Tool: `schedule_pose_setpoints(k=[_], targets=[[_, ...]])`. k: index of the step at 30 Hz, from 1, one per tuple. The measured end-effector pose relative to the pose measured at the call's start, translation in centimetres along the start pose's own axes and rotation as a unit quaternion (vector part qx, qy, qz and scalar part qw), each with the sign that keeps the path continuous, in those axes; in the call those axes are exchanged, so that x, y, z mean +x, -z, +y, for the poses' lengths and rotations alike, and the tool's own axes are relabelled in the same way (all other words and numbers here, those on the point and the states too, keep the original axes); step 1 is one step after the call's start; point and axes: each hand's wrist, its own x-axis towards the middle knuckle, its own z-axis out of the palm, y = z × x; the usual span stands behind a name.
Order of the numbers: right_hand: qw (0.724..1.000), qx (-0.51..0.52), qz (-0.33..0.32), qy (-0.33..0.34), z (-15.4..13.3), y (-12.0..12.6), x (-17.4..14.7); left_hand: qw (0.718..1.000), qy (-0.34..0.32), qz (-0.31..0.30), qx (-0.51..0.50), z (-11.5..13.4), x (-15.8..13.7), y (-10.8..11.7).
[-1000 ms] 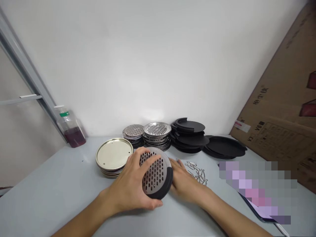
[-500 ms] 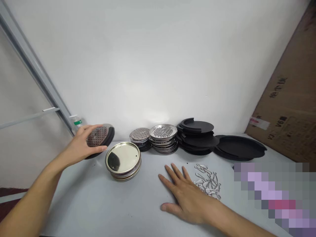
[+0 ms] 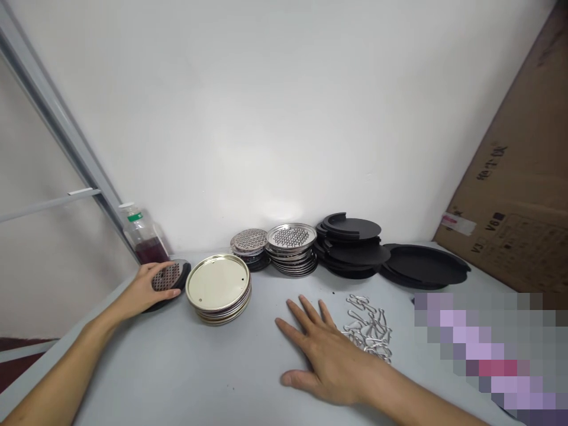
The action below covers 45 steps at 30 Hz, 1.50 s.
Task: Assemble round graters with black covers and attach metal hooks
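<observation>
At the table's left side, my left hand (image 3: 144, 290) grips a round perforated metal disc in a black holder (image 3: 169, 277), thumb at the near edge and fingers over the far side. It sits low, at or just above the tabletop; its underside is hidden. Just right of it stands a stack of shiny gold-toned round lids (image 3: 218, 284). My right hand (image 3: 331, 361) rests on the table with spread fingers, holding nothing. Beside its wrist lies a loose pile of silver wire clips (image 3: 367, 325).
Along the wall stand a small stack of perforated discs (image 3: 249, 241), a taller stack of silver grater-like discs (image 3: 291, 238), stacked black round holders (image 3: 355, 254) and a larger black tray (image 3: 426, 264). A bottle of dark liquid (image 3: 148, 247) is at left, a cardboard box (image 3: 510, 177) at right.
My left hand has lowered the perforated disc in its black holder towards the tabletop, tilting it flatter and uncovering more of the bottle. My right hand stays spread on the table.
</observation>
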Motion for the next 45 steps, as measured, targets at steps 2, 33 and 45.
schedule_pose_setpoints(k=[2, 33, 45], targets=[[1.000, -0.001, 0.003, 0.001, 0.1, 0.0, 0.0, 1.000, -0.026, -0.009, 0.005, 0.1, 0.8, -0.8], [1.000, 0.006, 0.001, -0.001, -0.2, 0.9, -0.2, 0.996, 0.032, -0.064, -0.044, 11.1, 4.1, 2.3], [0.997, 0.014, 0.072, 0.023, 1.0, 2.7, -0.9, 0.994, 0.027, 0.044, 0.091, 14.0, 3.7, 2.2]])
